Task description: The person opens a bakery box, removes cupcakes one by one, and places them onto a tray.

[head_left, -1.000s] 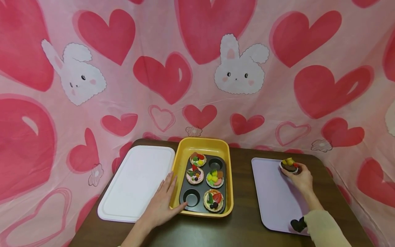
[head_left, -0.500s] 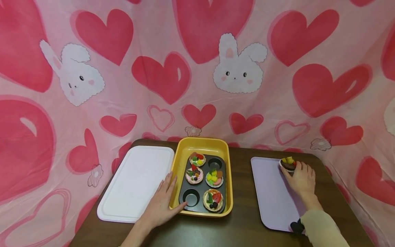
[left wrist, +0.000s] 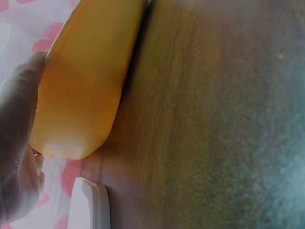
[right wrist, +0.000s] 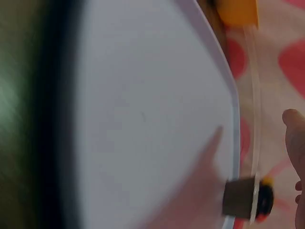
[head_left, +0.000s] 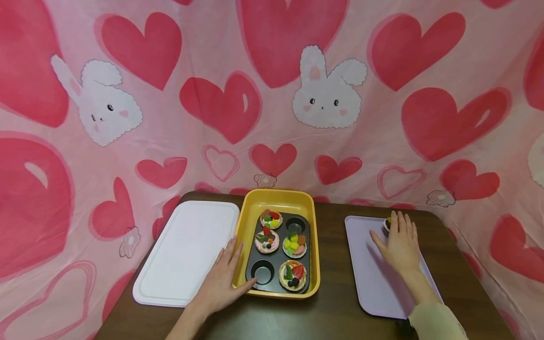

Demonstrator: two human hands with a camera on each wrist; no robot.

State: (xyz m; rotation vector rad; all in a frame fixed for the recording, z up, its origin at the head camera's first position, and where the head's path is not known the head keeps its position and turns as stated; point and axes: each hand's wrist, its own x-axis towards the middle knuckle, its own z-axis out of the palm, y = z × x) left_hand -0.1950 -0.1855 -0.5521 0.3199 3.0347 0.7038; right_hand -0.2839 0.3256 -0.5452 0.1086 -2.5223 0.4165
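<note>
My left hand [head_left: 218, 278] rests with straight fingers on the near left corner of the yellow bin [head_left: 316, 264]. Inside that bin lies a dark muffin pan [head_left: 272, 264] holding several toy fruit tarts, among them one with strawberry and dark berries [head_left: 293, 276]. Over the lilac tray [head_left: 369, 278] my right hand [head_left: 401, 245] is raised, fingers spread and holding nothing. A toy cupcake [right wrist: 240, 198] stands upright at the tray's far end; in the head view the hand hides most of it. My right thumb [right wrist: 293, 119] shows apart from it in the right wrist view.
A white tray [head_left: 187, 255] lies left of the bin on the dark wooden table [head_left: 335, 302]. Behind the table hangs a pink cloth [head_left: 272, 132] with hearts and rabbits. Two of the pan's cups, near left and far right, hold no tart.
The right hand has let go of the cupcake, opened its fingers and lifted back to the left over the tray. The cupcake stays at the tray's far end. The left hand has not moved.
</note>
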